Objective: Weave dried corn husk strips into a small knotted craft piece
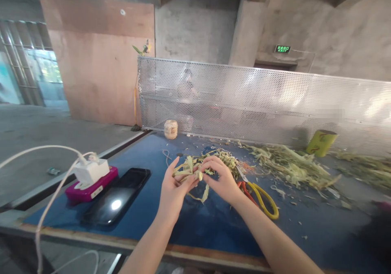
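Note:
My left hand [173,185] and my right hand [220,179] meet over the blue table [195,229], both closed on a bundle of pale green leaf strips [192,167]. The fingertips of both hands pinch the strips at one spot, and a loose strip end [204,194] curls down between my wrists. Scissors with yellow and orange handles [262,196] lie on the table just right of my right wrist.
A black phone [117,196] and a magenta power bank with a white charger [91,178] lie at the left. More leaf strips [290,168] are heaped at the right. A twine roll [170,129], a yellow-green cup [320,143] and a perforated metal screen [259,99] stand behind.

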Demonstrator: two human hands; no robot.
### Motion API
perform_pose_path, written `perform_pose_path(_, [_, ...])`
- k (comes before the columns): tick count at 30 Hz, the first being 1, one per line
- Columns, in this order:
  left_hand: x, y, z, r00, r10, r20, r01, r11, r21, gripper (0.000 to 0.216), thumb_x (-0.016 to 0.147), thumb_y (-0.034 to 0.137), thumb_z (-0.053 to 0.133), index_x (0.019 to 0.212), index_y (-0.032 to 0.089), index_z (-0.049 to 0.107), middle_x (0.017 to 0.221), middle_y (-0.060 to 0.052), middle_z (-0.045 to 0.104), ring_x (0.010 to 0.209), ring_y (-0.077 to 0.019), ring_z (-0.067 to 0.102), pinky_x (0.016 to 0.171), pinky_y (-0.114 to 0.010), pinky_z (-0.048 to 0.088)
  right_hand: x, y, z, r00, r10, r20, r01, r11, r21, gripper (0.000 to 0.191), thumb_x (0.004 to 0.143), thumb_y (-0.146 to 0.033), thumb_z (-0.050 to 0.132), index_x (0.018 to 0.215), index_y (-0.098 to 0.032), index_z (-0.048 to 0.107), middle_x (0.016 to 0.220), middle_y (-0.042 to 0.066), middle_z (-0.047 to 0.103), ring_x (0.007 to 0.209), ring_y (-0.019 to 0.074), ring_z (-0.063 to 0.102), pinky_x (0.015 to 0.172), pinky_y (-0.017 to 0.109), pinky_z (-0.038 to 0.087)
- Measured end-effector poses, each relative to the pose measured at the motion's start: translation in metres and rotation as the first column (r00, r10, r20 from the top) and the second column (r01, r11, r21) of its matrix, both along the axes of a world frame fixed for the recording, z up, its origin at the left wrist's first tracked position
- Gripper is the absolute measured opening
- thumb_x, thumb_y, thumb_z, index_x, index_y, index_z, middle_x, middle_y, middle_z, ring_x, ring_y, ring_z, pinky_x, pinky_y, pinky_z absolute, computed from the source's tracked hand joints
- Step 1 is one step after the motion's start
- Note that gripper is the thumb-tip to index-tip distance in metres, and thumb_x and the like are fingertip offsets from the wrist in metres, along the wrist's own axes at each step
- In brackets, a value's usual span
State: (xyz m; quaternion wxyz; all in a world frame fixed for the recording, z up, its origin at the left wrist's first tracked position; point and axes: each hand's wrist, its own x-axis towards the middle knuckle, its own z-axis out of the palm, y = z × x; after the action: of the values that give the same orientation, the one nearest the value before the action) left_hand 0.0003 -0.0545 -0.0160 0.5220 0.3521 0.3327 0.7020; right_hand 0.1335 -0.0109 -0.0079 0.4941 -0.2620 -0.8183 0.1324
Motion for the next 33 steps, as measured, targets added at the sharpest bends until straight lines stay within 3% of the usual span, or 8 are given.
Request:
perform_pose_path(3, [0.0,0.0,-0.001,1.0,-0.007,-0.024,0.007,1.0,0.019,0.09,0.056,0.014,0.073,0.132,0.016,0.025,0.076,-0.006,0.071,0.078,-0.0215,0.066,0.076,-0.037,0.052,-0.003,0.004,-0.004,0.996,0.041,-0.073,-0.061,0.956,-0.285,0.005,0.073,-0.016,0.052,0.07,-0.019,0.048,0.076,0.002,0.052,0.073,0.0137,0.053,0.066,0.028,0.045])
perform_pose_path(6, [0.0,0.002,-0.003,1.0,-0.018,-0.025,0.018,1.0,0.023,0.093,0.053,0.015,0.075,0.132,0.014,0.024,0.079,-0.008,0.071,0.083,-0.0248,0.064,0.077,-0.039,0.051,-0.004,0.006,-0.009,0.992,0.065,-0.112,-0.105,0.91,-0.401,0.008,0.072,-0.017,0.051,0.068,-0.019,0.044,0.073,0.0,0.049,0.064,0.0114,0.051,0.06,0.026,0.044])
perform_pose_path(10, [-0.002,0.003,-0.006,0.999,0.008,-0.035,-0.007,0.999,0.035,0.096,0.052,0.017,0.075,0.132,0.013,0.023,0.078,-0.009,0.071,0.087,-0.0269,0.063,0.075,-0.039,0.051,-0.005,0.004,-0.012,0.997,0.016,-0.076,-0.041,0.942,-0.334,0.01,0.071,-0.015,0.049,0.064,-0.019,0.043,0.08,0.002,0.05,0.065,0.0113,0.049,0.057,0.024,0.043])
perform_pose_path(14, [-0.005,0.006,-0.011,0.987,0.056,-0.149,-0.052,0.998,0.034,0.095,0.053,0.019,0.074,0.132,0.014,0.021,0.074,-0.007,0.07,0.078,-0.0259,0.065,0.066,-0.038,0.053,-0.004,-0.001,-0.006,0.999,-0.037,0.01,0.038,0.986,-0.163,0.012,0.07,-0.009,0.046,0.065,-0.019,0.042,0.076,0.002,0.048,0.069,0.0126,0.048,0.063,0.025,0.042])
perform_pose_path(17, [-0.006,0.009,-0.013,0.963,0.114,-0.246,-0.1,0.993,0.07,0.093,0.054,0.018,0.073,0.132,0.015,0.023,0.073,-0.006,0.07,0.076,-0.0227,0.065,0.072,-0.036,0.051,-0.003,-0.003,-0.003,0.997,-0.067,0.029,0.069,0.995,-0.076,0.013,0.069,-0.007,0.046,0.064,-0.019,0.042,0.075,0.002,0.047,0.074,0.0137,0.048,0.068,0.026,0.042])
perform_pose_path(21, [-0.005,0.011,-0.014,0.966,0.072,-0.25,-0.061,0.997,0.051,0.094,0.054,0.017,0.072,0.134,0.013,0.022,0.076,-0.006,0.069,0.081,-0.02,0.064,0.08,-0.033,0.047,-0.003,-0.002,-0.004,0.995,-0.096,0.034,0.099,0.992,-0.081,0.014,0.068,-0.007,0.046,0.064,-0.019,0.042,0.074,0.001,0.046,0.072,0.013,0.048,0.066,0.025,0.041])
perform_pose_path(28, [-0.003,0.009,-0.013,0.989,0.031,-0.142,-0.024,0.998,0.052,0.087,0.055,0.017,0.071,0.131,0.014,0.029,0.063,0.002,0.063,0.059,-0.0114,0.06,0.056,-0.021,0.046,-0.002,-0.001,-0.005,0.993,-0.111,0.04,0.114,0.99,-0.086,0.013,0.068,-0.008,0.047,0.062,-0.019,0.043,0.072,0.001,0.048,0.071,0.013,0.049,0.065,0.024,0.04])
perform_pose_path(33, [-0.001,0.007,-0.01,0.99,0.036,-0.136,-0.032,0.999,0.033,0.087,0.054,0.018,0.073,0.131,0.016,0.032,0.065,0.001,0.065,0.067,-0.0139,0.062,0.062,-0.024,0.049,-0.002,-0.002,-0.004,0.991,-0.127,0.039,0.131,0.982,-0.139,0.008,0.069,-0.012,0.048,0.069,-0.019,0.045,0.071,0.0,0.048,0.063,0.0112,0.046,0.058,0.023,0.039])
